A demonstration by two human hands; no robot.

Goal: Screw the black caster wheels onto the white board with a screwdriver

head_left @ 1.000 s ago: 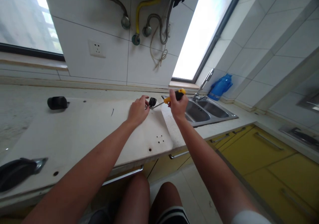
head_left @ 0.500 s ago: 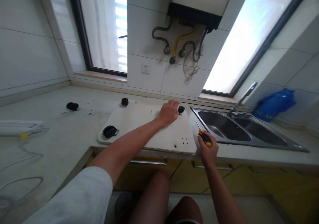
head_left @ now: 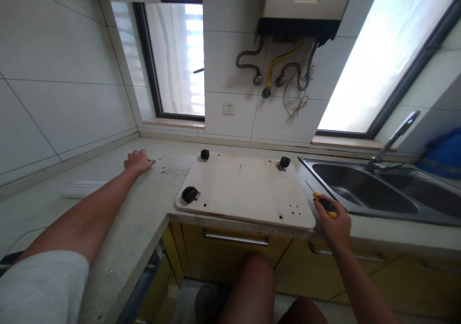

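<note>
My left hand has its fingers curled on the counter at the left, over the spot of a loose black caster wheel, which it now hides almost wholly. In my right hand is a yellow-and-black screwdriver, its thin shaft pointing up and left beside the sink. Between the hands a pale board lies flat on the counter. Black casters stand on three of its corners: back left, front left and back right. The front right corner shows several small holes.
Small dark screws lie on the counter near my left hand. A double steel sink with a tap is at the right. A white appliance sits behind my left forearm. Drawer handles stick out below the counter.
My left hand has left the board's back right corner and reached left across the counter onto the loose caster wheel. The view has swung left. My right hand still holds the screwdriver.
</note>
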